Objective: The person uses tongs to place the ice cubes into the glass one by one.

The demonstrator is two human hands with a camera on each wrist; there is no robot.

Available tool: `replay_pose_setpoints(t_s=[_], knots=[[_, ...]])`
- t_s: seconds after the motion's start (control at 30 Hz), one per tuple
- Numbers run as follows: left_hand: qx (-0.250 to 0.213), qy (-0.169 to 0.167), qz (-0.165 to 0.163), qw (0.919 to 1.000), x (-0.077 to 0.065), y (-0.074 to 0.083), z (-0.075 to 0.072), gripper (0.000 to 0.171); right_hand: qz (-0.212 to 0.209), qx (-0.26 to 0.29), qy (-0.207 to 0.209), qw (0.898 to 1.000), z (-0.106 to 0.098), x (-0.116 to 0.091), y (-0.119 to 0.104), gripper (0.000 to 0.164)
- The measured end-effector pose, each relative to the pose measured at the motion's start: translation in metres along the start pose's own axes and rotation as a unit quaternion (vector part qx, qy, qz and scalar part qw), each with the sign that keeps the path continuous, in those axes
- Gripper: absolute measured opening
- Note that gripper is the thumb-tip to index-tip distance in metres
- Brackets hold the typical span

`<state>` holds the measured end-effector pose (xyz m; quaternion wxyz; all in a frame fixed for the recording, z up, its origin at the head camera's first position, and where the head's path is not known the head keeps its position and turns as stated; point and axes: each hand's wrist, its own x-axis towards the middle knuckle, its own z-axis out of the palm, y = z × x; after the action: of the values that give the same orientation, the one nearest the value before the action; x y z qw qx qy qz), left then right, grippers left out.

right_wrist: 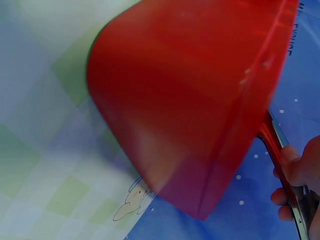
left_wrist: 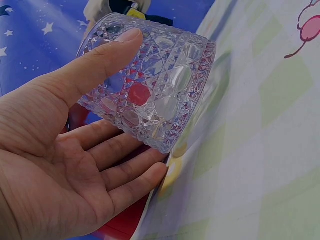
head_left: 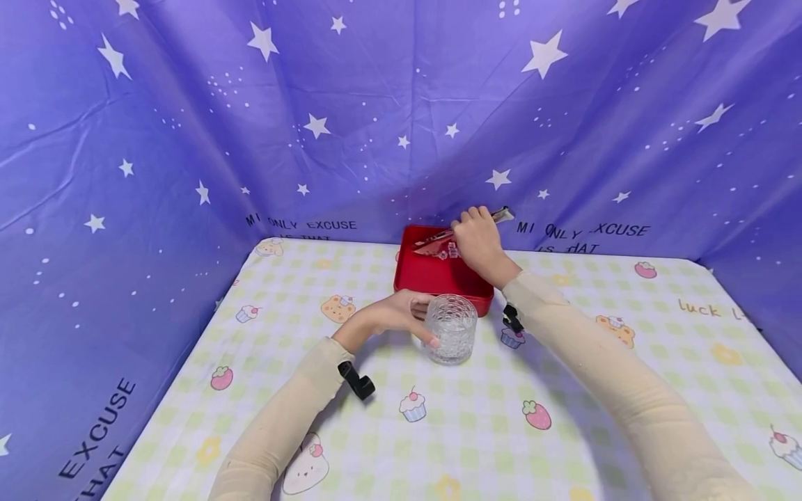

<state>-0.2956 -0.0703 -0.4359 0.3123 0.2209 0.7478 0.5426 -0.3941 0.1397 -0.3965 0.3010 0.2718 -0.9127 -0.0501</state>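
Observation:
My right hand (head_left: pixel 479 241) grips long metal tongs (head_left: pixel 503 215) above the red tray (head_left: pixel 447 277). The tongs slant down to the left, their tips low over the tray's far side. Several small clear pieces like ice cubes (head_left: pixel 453 250) lie by the tips. In the right wrist view, the tray's outer wall hides the tong tips. A clear patterned glass (head_left: pixel 452 330) stands on the cloth just in front of the tray. Beside it my left hand (head_left: pixel 397 313) has its thumb at the near side and its extended fingers around the far side, partly behind the glass (left_wrist: pixel 150 75).
A checked tablecloth (head_left: pixel 376 445) with cake, strawberry and bear prints covers the table. Purple star-patterned curtains (head_left: pixel 370 139) hang behind it and along both sides. A black strap (head_left: pixel 356 380) hangs at the left wrist, another black strap (head_left: pixel 512 318) at the right.

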Motion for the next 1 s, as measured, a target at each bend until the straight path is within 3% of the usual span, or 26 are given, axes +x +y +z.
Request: replay_pose_setpoints(t_s=[0.33, 0.67, 1.0], knots=[[-0.004, -0.004, 0.008, 0.9999, -0.002, -0.002, 0.001, 0.065, 0.004, 0.028, 0.001, 1.000, -0.003, -0.004, -0.006, 0.015], [0.003, 0.004, 0.003, 1.0000, 0.001, -0.001, 0.001, 0.072, 0.020, 0.029, -0.007, 0.999, -0.002, -0.004, -0.010, 0.012], [-0.001, 0.006, -0.005, 1.0000, 0.001, 0.000, 0.001, 0.071, 0.040, 0.042, -0.040, 0.998, -0.008, -0.011, -0.004, 0.011]])
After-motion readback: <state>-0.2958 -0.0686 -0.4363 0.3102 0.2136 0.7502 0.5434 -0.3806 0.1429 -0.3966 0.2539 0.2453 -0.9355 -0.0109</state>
